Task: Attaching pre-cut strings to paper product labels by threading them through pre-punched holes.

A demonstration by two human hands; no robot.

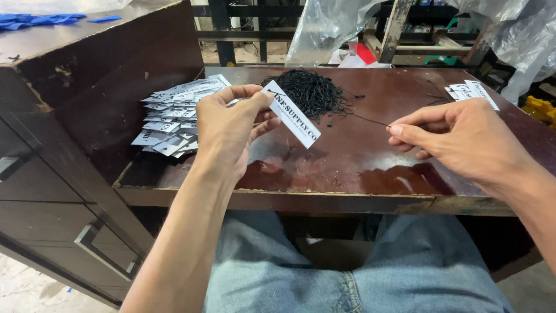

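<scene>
A white tag with dark print is held tilted above the table's middle, pinched at its upper end. A thin black string runs taut rightward from the tag, above the table.

Tag pile left on table — string heap behind, centre.

A worn, dark brown wooden counter is filling the middle of the view, its front edge chipping and its top shining in patches under soft light. A dark cabinet with metal drawer handles is standing at the left, just beside it. Clear plastic sheeting is hanging over a wooden frame behind. Pale concrete floor is showing below.
</scene>
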